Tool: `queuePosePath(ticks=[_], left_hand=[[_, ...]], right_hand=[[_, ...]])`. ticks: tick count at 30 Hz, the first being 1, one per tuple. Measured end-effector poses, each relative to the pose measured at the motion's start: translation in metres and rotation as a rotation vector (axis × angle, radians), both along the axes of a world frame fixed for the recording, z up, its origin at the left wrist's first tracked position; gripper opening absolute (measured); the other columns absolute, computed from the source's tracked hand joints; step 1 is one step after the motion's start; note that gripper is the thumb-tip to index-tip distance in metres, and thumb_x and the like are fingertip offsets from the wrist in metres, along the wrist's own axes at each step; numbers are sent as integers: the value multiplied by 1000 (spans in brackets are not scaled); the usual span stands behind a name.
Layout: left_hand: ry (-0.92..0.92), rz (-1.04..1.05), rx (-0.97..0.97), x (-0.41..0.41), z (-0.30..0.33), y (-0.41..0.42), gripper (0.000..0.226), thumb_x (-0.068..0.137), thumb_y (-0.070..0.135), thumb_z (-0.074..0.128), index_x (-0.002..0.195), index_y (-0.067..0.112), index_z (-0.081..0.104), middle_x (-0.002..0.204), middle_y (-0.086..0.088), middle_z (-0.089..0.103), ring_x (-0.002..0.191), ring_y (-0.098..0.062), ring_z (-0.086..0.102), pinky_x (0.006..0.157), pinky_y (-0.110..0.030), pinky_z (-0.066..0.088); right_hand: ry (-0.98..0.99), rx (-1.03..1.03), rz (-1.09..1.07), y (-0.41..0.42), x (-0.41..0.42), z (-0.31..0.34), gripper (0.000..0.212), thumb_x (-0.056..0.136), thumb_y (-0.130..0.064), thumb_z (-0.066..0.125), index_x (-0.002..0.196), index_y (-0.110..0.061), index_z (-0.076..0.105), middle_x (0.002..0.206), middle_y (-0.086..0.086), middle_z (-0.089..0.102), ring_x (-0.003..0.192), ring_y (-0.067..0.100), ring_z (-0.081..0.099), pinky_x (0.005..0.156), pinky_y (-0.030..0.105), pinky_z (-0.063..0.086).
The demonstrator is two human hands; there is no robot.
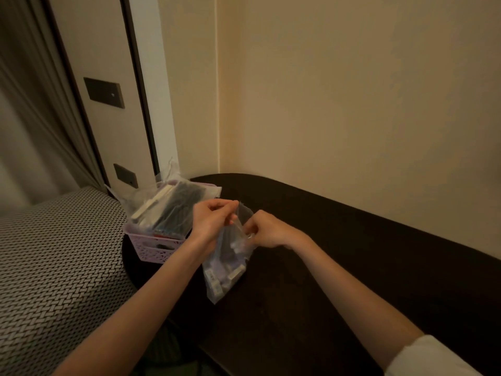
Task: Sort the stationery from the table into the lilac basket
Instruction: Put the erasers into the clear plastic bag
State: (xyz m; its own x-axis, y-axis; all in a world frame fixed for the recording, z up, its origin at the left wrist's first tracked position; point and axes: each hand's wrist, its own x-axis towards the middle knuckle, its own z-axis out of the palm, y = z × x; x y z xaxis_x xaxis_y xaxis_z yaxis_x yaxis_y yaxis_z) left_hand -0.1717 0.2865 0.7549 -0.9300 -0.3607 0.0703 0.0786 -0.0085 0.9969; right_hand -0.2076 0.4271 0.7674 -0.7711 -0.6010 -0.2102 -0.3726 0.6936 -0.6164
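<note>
Clear plastic bag (pixel 226 267) of small stationery hangs above the dark counter (pixel 339 267), its top edge pinched by both grips: left hand (pixel 210 221) and right hand (pixel 267 230). Just left, the lilac basket (pixel 151 244) holds other filled bags (pixel 168 204).

Walls: plain cream wall (pixel 352 90), dimly lit
Left: grey curtain (pixel 32 104), dark switch plate (pixel 104 92)
Near left: woven-pattern cushion (pixel 54 267)

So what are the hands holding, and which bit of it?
A clear plastic bag of small stationery. The left hand and right hand both pinch its top edge, one at each side of the opening.
</note>
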Motion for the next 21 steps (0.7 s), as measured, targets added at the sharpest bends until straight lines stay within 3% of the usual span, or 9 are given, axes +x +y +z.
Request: queuePosePath(ticks=[2, 4, 9, 11, 14, 16, 18, 19, 21], left_hand=[[7, -6, 5, 3, 2, 0, 6, 87, 10, 68, 88, 6, 72, 65, -3, 65, 58, -6, 60, 58, -18, 50], [15, 6, 9, 7, 4, -1, 7, 87, 10, 68, 89, 5, 72, 65, -3, 65, 59, -7, 60, 60, -20, 52], [15, 61, -2, 11, 5, -7, 8, 87, 11, 68, 90, 4, 71, 67, -6, 65, 57, -7, 60, 59, -18, 51], [15, 71, -3, 13, 5, -8, 8, 87, 11, 68, 90, 4, 71, 68, -7, 65, 58, -8, 59, 56, -15, 50], [32, 102, 16, 17, 7, -8, 8, 88, 10, 66, 91, 3, 70, 70, -7, 64, 55, -5, 59, 55, -14, 50], [35, 120, 38, 18, 10, -9, 9, 89, 10, 66, 92, 3, 69, 72, -6, 65, 55, -3, 59, 55, -13, 50], [32, 127, 59, 20, 12, -9, 9, 89, 10, 65, 93, 3, 69, 74, -7, 66, 59, -5, 61, 56, -13, 51], [32, 134, 75, 21, 12, -9, 9, 89, 10, 65, 93, 3, 69, 75, -7, 66, 60, -7, 61, 56, -14, 52], [40, 156, 121, 23, 12, -11, 8, 89, 9, 65, 91, 2, 69, 74, -9, 66, 60, -9, 62, 57, -17, 53]], right_hand=[[31, -29, 22, 2, 2, 1, 16, 83, -9, 68, 99, -12, 70, 101, 1, 66, 93, 12, 61, 80, 27, 54], [69, -114, -12, 3, 6, 0, 27, 84, -6, 67, 110, -9, 69, 111, 4, 66, 100, 12, 61, 84, 27, 54], [215, -269, -148, 12, 15, -2, 21, 92, -5, 55, 101, -13, 72, 102, -2, 67, 95, 6, 61, 93, 34, 52], [297, -204, -144, 18, 22, -4, 19, 89, -10, 58, 100, -21, 70, 110, -3, 55, 105, 9, 51, 98, 35, 46], [402, 77, -99, 24, 34, -14, 27, 78, -36, 72, 104, -33, 66, 137, 5, 29, 127, 22, 23, 108, 40, 27], [354, 46, -110, 22, 38, -19, 22, 77, -39, 74, 98, -33, 68, 143, 6, 31, 134, 24, 20, 111, 46, 27], [321, -105, -157, 21, 41, -17, 5, 83, -30, 72, 85, -26, 70, 118, -1, 58, 120, 14, 45, 102, 44, 44], [306, -170, -199, 22, 41, -15, 4, 85, -25, 70, 82, -23, 71, 100, -5, 65, 102, 7, 57, 94, 39, 51], [340, -249, -268, 26, 40, -8, 9, 88, -20, 67, 82, -17, 73, 79, -8, 67, 74, 1, 62, 79, 29, 55]])
